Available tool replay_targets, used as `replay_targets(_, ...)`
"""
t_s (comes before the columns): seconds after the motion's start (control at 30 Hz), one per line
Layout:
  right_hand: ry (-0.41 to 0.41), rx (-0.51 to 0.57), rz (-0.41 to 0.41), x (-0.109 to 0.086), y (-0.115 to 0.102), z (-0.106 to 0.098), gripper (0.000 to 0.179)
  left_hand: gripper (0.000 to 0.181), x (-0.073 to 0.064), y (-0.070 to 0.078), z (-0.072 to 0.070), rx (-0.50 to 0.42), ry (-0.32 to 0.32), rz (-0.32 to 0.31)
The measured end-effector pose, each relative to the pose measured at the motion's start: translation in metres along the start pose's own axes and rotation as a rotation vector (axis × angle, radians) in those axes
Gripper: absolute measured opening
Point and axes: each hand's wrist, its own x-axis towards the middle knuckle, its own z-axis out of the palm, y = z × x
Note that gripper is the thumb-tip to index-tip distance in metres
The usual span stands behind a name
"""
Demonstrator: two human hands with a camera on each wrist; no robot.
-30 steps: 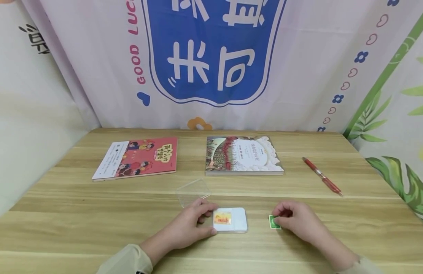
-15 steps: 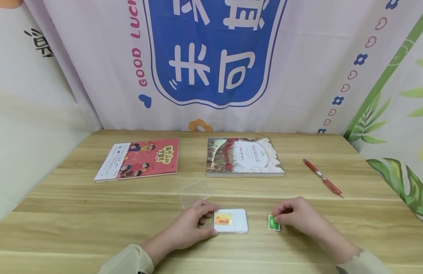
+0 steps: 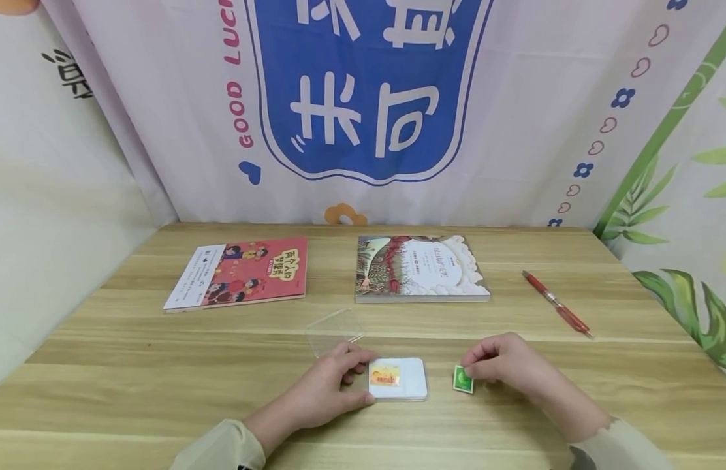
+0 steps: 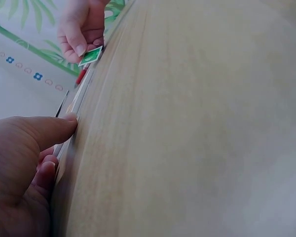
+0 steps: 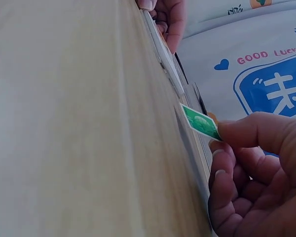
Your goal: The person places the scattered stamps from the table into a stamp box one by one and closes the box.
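The lid (image 3: 332,330) looks off and the yellow card (image 3: 384,376) lies on the case (image 3: 414,377), gripped by the left hand (image 3: 323,390); the green card (image 3: 462,380), pinched in the right hand (image 3: 512,367), seems left to place.

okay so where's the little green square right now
In the head view, the green square is pinched in the right hand, just to the right of the flat white case that the left hand grips.

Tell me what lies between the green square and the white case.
Nothing: the head view shows only a bare strip of wooden tabletop between the green square and the white case.
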Motion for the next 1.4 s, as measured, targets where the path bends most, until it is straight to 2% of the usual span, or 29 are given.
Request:
replay_targets(0.33,-0.007,0.024,-0.001,0.008,-0.007,0.008,0.016,0.051,-0.001,0.000,-0.001,0.003,-0.004,-0.010)
replay_targets(0.53,-0.040,0.050,-0.039,0.013,-0.009,0.013,0.017,0.050,0.000,0.000,0.000,0.001,-0.010,-0.019)
replay_targets(1.1,-0.087,0.102,-0.056,0.022,-0.018,0.024,0.019,0.050,0.000,0.002,0.000,-0.007,-0.009,-0.020)
replay_targets(1.4,-0.104,0.096,-0.054,0.026,-0.026,0.034,0.017,0.050,0.000,0.002,0.000,-0.013,-0.018,-0.032)
